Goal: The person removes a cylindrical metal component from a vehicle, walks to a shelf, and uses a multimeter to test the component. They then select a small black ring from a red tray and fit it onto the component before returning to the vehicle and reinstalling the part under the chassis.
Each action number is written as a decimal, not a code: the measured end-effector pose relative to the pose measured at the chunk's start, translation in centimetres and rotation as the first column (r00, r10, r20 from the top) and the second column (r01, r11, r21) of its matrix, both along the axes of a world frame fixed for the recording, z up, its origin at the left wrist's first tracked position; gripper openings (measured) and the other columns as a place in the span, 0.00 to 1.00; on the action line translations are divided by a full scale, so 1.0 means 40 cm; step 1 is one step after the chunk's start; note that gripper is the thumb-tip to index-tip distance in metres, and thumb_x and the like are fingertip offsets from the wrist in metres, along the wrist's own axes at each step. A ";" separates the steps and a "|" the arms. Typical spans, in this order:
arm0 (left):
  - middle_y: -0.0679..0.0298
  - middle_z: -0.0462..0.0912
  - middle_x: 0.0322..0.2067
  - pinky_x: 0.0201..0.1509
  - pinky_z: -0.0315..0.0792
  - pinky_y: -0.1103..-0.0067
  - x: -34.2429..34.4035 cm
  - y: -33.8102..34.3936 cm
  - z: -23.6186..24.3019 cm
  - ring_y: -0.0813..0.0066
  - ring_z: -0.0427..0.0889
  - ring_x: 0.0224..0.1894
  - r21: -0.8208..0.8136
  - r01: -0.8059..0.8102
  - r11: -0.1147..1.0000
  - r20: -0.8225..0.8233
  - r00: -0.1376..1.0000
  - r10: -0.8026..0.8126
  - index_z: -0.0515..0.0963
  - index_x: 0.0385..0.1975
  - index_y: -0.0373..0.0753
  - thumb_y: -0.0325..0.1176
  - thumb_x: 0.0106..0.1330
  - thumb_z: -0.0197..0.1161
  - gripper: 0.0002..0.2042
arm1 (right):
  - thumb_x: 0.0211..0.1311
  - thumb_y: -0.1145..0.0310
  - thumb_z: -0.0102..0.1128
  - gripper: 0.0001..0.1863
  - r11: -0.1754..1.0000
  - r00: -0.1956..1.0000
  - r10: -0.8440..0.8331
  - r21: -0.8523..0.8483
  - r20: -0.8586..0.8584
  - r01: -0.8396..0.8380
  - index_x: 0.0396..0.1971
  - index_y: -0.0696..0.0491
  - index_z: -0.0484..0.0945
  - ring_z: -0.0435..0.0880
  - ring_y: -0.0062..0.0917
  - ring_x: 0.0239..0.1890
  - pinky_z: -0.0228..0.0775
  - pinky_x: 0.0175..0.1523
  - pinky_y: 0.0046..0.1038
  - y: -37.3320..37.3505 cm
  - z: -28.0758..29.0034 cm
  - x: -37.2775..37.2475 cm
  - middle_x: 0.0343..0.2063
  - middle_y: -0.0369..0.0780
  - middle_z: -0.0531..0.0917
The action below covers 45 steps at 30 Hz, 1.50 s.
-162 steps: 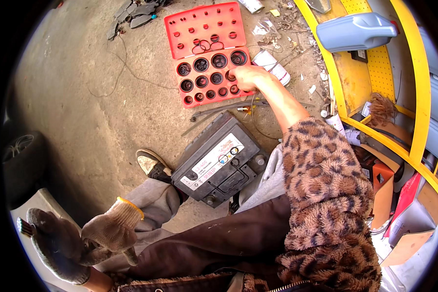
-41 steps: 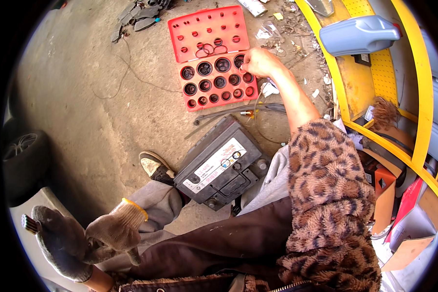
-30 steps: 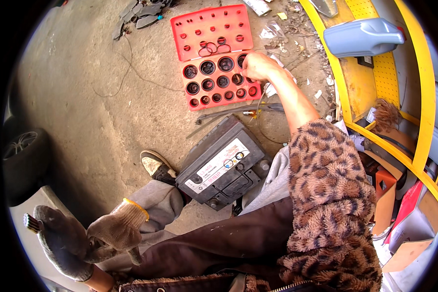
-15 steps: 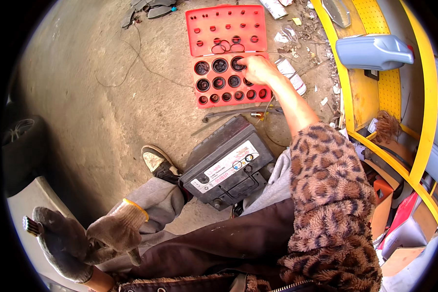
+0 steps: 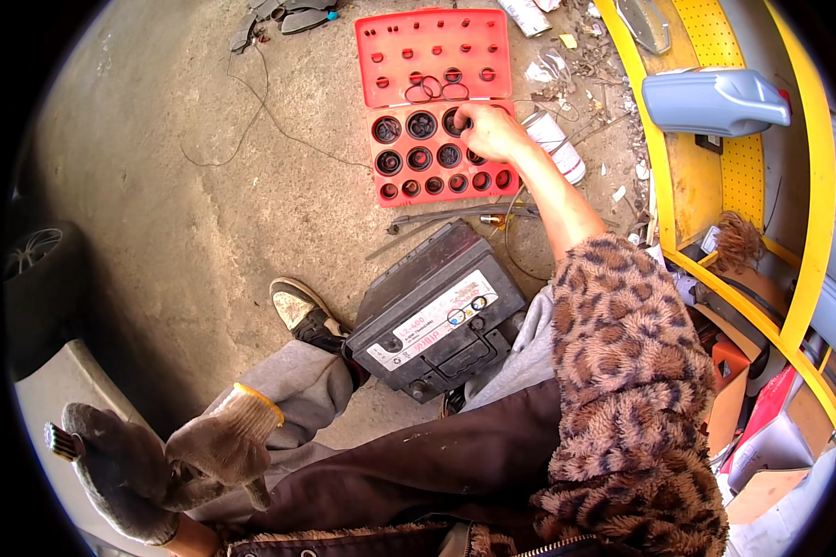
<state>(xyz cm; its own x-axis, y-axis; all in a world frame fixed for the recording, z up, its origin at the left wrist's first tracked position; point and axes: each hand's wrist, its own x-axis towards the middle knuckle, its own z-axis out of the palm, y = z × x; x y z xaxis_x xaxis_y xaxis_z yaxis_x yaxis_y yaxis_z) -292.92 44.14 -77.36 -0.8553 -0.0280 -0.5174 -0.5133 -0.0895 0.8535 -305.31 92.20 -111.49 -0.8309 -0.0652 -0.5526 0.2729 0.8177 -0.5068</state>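
Note:
My bare right hand (image 5: 494, 136) reaches into a red O-ring case (image 5: 420, 206), its curled fingertips in an upper-row round cup. Whatever lies between those fingertips is hidden. Black O-rings fill several cups, and a few larger O-rings (image 5: 429, 90) lie loose along the hinge. At lower left, my left hand (image 5: 119, 478) wears a dirty grey work glove and is closed around a small dark piece with a ribbed, silvery end (image 5: 63, 442). A second work glove (image 5: 223, 438) with a yellow-edged cuff lies against that hand, over my lap.
A black car battery (image 5: 437, 316) with two O-rings on its label stands by my shoe (image 5: 299, 311). Wiper-like strips (image 5: 455, 215) lie beyond it. To the right are a white can (image 5: 555, 148), a yellow rack (image 5: 664, 176) and a blue-grey jug (image 5: 711, 99). A tyre (image 5: 42, 288) stands left.
My right fingers have curled a little more at the same cup. The view has shifted very slightly; my left hand keeps its place and hold.

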 end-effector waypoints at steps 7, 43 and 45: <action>0.73 0.63 0.13 0.10 0.48 0.86 -0.006 0.097 -0.012 0.87 0.54 0.09 -0.168 -0.559 0.812 -0.116 0.829 0.547 0.73 0.43 0.37 0.39 0.72 0.48 0.13 | 0.58 0.65 0.55 0.13 0.996 0.999 0.019 0.085 -0.049 -0.015 0.41 0.52 0.79 0.82 0.38 0.44 0.71 0.49 0.36 -0.018 0.016 -0.002 0.37 0.46 0.83; 0.72 0.64 0.15 0.08 0.50 0.86 -0.029 0.169 -0.007 0.86 0.56 0.08 -0.378 -0.642 0.667 -0.208 0.761 0.614 0.68 0.33 0.40 0.37 0.72 0.49 0.08 | 0.54 0.71 0.52 0.14 0.944 0.966 0.181 0.242 0.186 -0.224 0.33 0.68 0.75 0.84 0.44 0.40 0.76 0.41 0.41 -0.167 0.087 0.112 0.35 0.55 0.82; 0.71 0.64 0.15 0.08 0.50 0.85 -0.031 0.163 -0.011 0.85 0.56 0.08 -0.328 -0.599 0.731 -0.214 0.801 0.560 0.69 0.34 0.40 0.37 0.72 0.50 0.08 | 0.55 0.70 0.52 0.13 0.967 0.993 0.056 0.243 0.099 -0.079 0.34 0.66 0.75 0.84 0.46 0.38 0.76 0.39 0.41 -0.166 0.077 0.117 0.34 0.54 0.83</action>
